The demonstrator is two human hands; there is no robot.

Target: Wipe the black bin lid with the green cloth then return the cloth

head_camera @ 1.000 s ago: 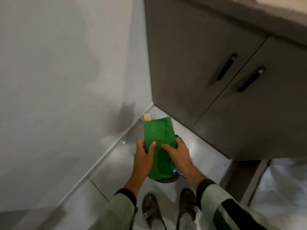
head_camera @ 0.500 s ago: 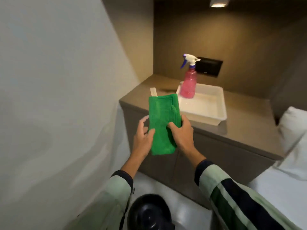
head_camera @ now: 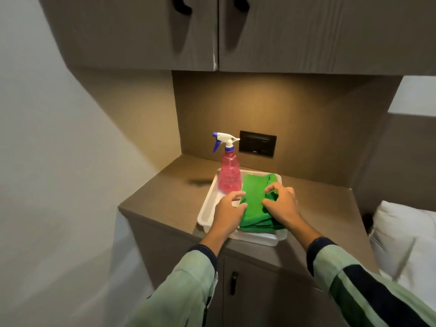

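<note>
Lying folded in the white tray (head_camera: 207,208) beside the pink spray bottle (head_camera: 229,176), the green cloth (head_camera: 256,197) is sitting under the loosely curled left hand (head_camera: 227,214) and right hand (head_camera: 282,204), neither gripping it.

Dim room, one warm light source from above the niche.

Warm glow pooled on the back panel (head_camera: 283,107) under the upper cabinets (head_camera: 212,31), fading toward the countertop (head_camera: 169,192). Long dark shadows trailing below the cabinet handles (head_camera: 181,8). Small dark shadow left of the spray bottle (head_camera: 228,173). Wall (head_camera: 59,161) at left grey, flat, softly mottled. Strong wide-angle bending at the edges, straight cabinet lines bowed. Slight motion blur on sleeves (head_camera: 188,286) and on the white bedding (head_camera: 405,244) at right. Centre fairly sharp; no glare.
</note>
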